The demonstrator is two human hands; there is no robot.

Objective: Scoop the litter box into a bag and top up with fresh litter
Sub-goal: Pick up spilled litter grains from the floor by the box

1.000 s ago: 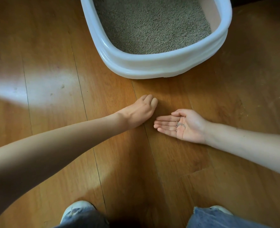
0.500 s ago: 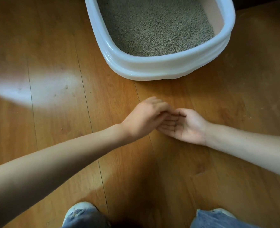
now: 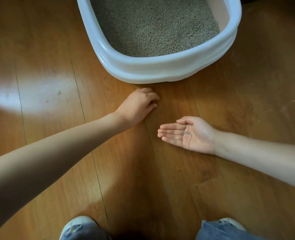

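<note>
A white litter box (image 3: 160,68) stands on the wooden floor at the top centre, filled with grey-brown litter (image 3: 157,26). My left hand (image 3: 138,106) rests palm down on the floor just in front of the box's near wall, fingers curled together with the tips against the boards; what they pinch is hidden. My right hand (image 3: 197,136) lies palm up low over the floor to the right, fingers together, with a few loose litter grains (image 3: 187,133) in the palm. No scoop or bag is in view.
Wooden floorboards (image 3: 56,70) run all around the box, with a bright patch of light on the left. My two shoes (image 3: 81,226) and jeans hems (image 3: 217,231) are at the bottom edge.
My left hand has left my right palm and moved up and left to the floor by the box. My right hand stays palm up with the grains showing again.
</note>
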